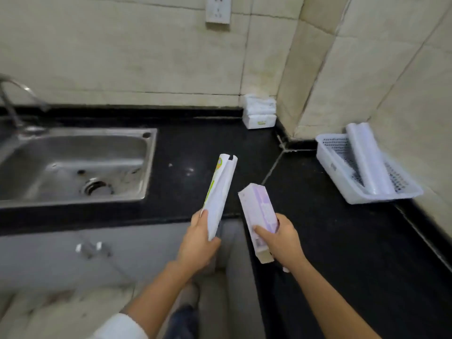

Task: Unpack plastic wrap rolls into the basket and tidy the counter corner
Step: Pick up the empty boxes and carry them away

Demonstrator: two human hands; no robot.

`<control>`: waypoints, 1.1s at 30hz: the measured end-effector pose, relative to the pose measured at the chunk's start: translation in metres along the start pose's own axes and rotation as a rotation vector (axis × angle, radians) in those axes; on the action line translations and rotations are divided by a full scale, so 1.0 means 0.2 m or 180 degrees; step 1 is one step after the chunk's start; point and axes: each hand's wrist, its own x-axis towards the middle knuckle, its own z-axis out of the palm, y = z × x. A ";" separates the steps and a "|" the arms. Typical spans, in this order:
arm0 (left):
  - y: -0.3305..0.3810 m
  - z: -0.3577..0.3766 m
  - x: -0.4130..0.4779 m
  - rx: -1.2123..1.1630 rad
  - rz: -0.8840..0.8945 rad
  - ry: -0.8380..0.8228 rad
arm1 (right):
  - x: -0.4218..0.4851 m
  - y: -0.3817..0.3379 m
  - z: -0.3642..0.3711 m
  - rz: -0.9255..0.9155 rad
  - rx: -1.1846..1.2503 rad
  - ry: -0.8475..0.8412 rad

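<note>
My left hand (197, 243) grips the lower end of a long white box with green and yellow print (219, 192), flattened and pointing up and away over the black counter edge. My right hand (281, 238) holds a white box with purple print (258, 214) around its middle, tilted, one end toward me. At the right, a white perforated plastic basket (330, 165) stands on the counter against the wall. Plastic wrap rolls (367, 160) lie in it, leaning on its far rim.
A steel sink (73, 165) with a tap (14, 99) fills the left of the black counter (330, 241). White tissue packs (259, 115) are stacked in the wall corner. A wall socket (218, 8) is above. The floor and my legs show below.
</note>
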 end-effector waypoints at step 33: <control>-2.08 -0.87 -4.39 -0.2247 -0.4559 0.2585 | -3.94 -0.30 2.69 -0.0862 -0.2243 -0.4593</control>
